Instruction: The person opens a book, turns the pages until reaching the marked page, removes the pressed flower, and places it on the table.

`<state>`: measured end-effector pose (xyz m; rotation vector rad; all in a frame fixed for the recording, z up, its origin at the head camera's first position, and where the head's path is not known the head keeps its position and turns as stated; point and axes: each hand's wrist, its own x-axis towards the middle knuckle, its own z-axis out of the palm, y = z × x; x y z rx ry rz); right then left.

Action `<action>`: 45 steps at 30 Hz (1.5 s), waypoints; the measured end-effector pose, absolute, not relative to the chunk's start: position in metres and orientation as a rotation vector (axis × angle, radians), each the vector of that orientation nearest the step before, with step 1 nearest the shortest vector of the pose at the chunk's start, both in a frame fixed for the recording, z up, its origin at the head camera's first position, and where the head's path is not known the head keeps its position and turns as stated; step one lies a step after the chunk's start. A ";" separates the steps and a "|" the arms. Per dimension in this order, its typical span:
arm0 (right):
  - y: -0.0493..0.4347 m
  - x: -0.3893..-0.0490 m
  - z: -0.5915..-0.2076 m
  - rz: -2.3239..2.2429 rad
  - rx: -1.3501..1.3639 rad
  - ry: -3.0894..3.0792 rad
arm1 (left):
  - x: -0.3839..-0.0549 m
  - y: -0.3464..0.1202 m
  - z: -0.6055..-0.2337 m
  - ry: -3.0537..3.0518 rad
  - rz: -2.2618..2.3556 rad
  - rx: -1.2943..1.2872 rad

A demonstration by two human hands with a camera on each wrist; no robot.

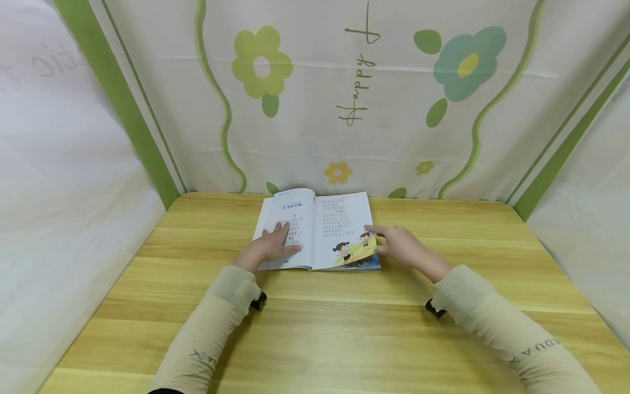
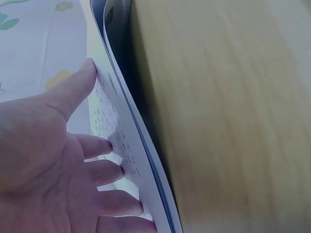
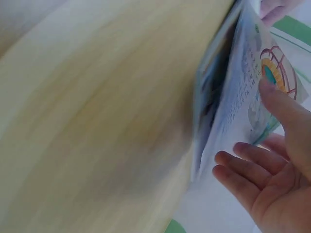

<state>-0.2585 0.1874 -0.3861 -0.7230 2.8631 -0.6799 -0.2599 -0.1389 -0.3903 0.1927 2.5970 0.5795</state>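
– Where's the book [image 1: 315, 232]?
– Far side of the table [image 1: 315, 334], open, top pointing away from me, widest left-to-right.
– Hands?
– My left hand [image 1: 270, 243] lies splayed, gripping nothing; right hand [image 1: 402, 246] pinches a page [image 1: 342, 221].

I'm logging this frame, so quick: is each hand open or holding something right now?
Left hand: open, resting on the left page of the open book.
Right hand: holding the partly lifted right page near its outer edge.
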 end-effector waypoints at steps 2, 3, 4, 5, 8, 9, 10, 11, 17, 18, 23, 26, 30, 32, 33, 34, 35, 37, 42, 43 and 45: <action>0.185 -0.260 -0.384 -0.791 -0.709 2.846 | -0.260 -0.140 -0.390 2.593 0.584 0.206; 0.183 -0.260 -0.383 -0.842 -0.713 2.843 | -0.260 -0.140 -0.390 2.592 0.588 0.212; 0.181 -0.260 -0.381 -0.899 -0.722 2.834 | -0.260 -0.141 -0.390 2.592 0.590 0.213; 0.179 -0.260 -0.380 -0.978 -0.739 2.809 | -0.260 -0.141 -0.390 2.591 0.593 0.216; 0.172 -0.261 -0.376 -1.216 -0.792 2.717 | -0.260 -0.143 -0.389 2.583 0.607 0.222; 0.170 -0.261 -0.375 -1.291 -0.806 2.677 | -0.260 -0.143 -0.389 2.580 0.612 0.229; 0.167 -0.262 -0.375 -1.371 -0.824 2.627 | -0.261 -0.144 -0.389 2.577 0.616 0.234; 0.164 -0.262 -0.374 -1.434 -0.835 2.583 | -0.261 -0.144 -0.389 2.573 0.625 0.241; 0.146 -0.260 -0.373 -1.684 -0.826 2.309 | -0.262 -0.147 -0.388 2.560 0.662 0.242; 0.143 -0.259 -0.373 -1.696 -0.817 2.282 | -0.262 -0.147 -0.388 2.559 0.663 0.241; 0.130 -0.255 -0.377 -1.601 -0.820 2.351 | -0.262 -0.148 -0.388 2.561 0.675 0.239; 0.122 -0.253 -0.381 -1.504 -0.877 2.424 | -0.262 -0.149 -0.388 2.568 0.677 0.259; 0.113 -0.249 -0.387 -1.373 -0.954 2.475 | -0.264 -0.150 -0.388 2.590 0.681 0.332; 0.109 -0.247 -0.390 -1.319 -0.976 2.487 | -0.264 -0.152 -0.387 2.597 0.690 0.368; 0.107 -0.246 -0.391 -1.289 -0.984 2.495 | -0.264 -0.152 -0.387 2.598 0.707 0.375; 0.105 -0.245 -0.392 -1.260 -0.987 2.505 | -0.264 -0.152 -0.387 2.601 0.718 0.382; 0.102 -0.245 -0.393 -1.229 -0.990 2.515 | -0.264 -0.153 -0.387 2.601 0.734 0.381; 0.098 -0.245 -0.396 -1.168 -0.996 2.537 | -0.263 -0.153 -0.387 2.596 0.775 0.358; 0.092 -0.245 -0.396 -1.102 -1.003 2.544 | -0.262 -0.156 -0.387 2.601 0.859 0.318; 0.091 -0.245 -0.396 -1.106 -1.010 2.541 | -0.262 -0.157 -0.387 2.605 0.870 0.315; 0.090 -0.245 -0.394 -1.111 -1.029 2.527 | -0.262 -0.161 -0.387 2.595 0.928 0.325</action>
